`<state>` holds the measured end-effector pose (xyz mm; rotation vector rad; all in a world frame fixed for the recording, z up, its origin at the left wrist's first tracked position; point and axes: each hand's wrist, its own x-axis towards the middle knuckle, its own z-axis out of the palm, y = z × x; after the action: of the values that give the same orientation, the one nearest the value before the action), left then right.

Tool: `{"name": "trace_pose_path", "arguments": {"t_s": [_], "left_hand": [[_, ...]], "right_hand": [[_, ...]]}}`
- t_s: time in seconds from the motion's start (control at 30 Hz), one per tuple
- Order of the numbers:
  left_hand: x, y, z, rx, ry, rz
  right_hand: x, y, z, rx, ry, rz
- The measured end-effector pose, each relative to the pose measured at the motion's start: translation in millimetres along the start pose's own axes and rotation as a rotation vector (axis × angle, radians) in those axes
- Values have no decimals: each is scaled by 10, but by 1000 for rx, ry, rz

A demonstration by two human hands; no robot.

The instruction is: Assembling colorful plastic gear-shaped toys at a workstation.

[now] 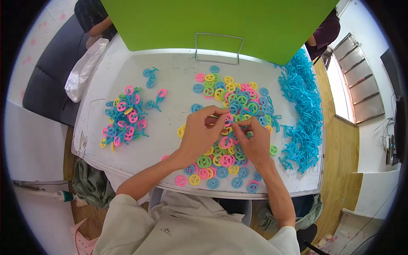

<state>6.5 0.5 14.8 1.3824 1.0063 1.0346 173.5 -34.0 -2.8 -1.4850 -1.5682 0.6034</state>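
My left hand (203, 131) is closed in a pinch on a small pink spoked plastic wheel (228, 118), above the middle of the table. Meeting it from the right, my right hand (255, 138) pinches a small blue plastic piece at the wheel; its exact shape is mostly hidden by the fingers. Under and around both hands spreads a loose pile of pink, yellow, green and blue wheels (204, 161). To the left lies a heap of wheels joined to blue branched stems (123, 121). Along the right edge runs a long heap of loose blue stems (304, 114).
The white table (165, 68) carries everything. A green panel (221, 21) with a bent wire stand (219, 49) stands at its far side. A white plastic bag (85, 70) hangs by the left edge. Other people's arms show behind the panel at far left and far right.
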Motion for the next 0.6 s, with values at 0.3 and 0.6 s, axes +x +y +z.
{"name": "trace_pose_path", "arguments": {"t_s": [0.3,0.6], "left_hand": [[108,71,-53,-80,-165,-207],[66,-53,-16,-226,-104,-146]], "right_hand": [[31,-19,-28,-61,-56,-109],[8,-83,25,94,0,67]]}}
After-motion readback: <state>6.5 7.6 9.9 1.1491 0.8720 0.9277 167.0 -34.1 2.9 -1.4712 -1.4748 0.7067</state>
